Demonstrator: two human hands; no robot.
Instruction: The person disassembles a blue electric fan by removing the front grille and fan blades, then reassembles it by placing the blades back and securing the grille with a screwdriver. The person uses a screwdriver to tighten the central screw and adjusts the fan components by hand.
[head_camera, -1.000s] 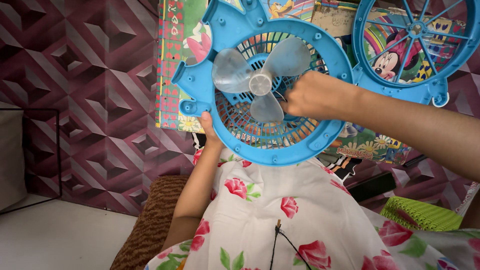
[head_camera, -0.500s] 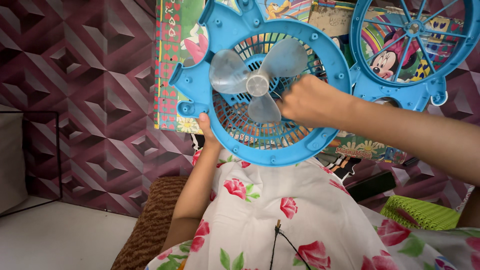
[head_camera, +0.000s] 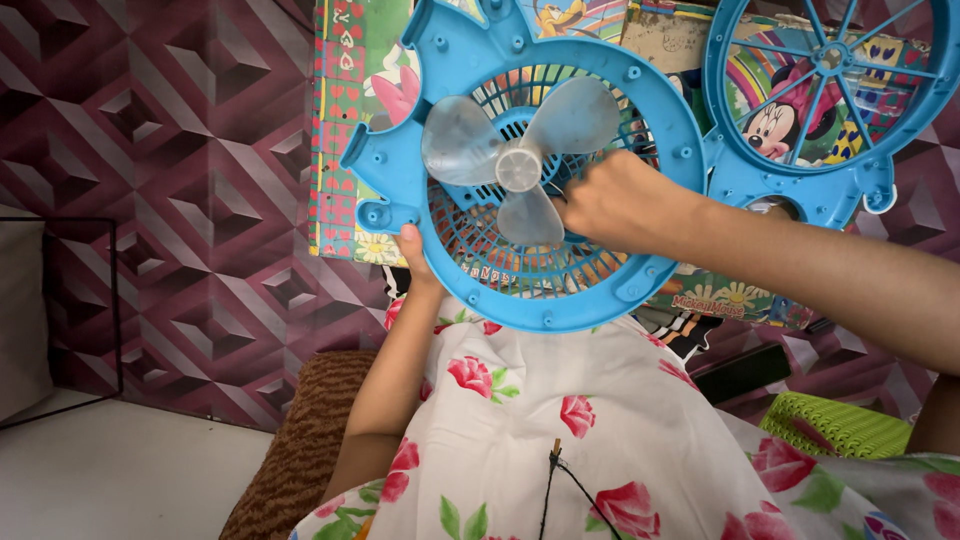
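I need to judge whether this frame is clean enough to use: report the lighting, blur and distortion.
Head view: bright, even light, no harsh glare; the blue fan housing and clear fan blades are sharp; the right hand is slightly soft at its edges; the left hand is mostly hidden; wide-angle stretch bends the black frame at the left edge.

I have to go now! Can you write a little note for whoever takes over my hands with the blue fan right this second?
Left hand: grips the lower left rim of the blue fan frame, holding it up above the lap.
Right hand: closed, resting against the frame's grille beside the clear three-blade propeller; what it pinches is hidden.
Second blue guard, the spoked one: apart, upper right, propped against the cartoon-print sheet.
Done: propeller sits on the hub in the frame.
Left: the spoked guard is not on the frame.
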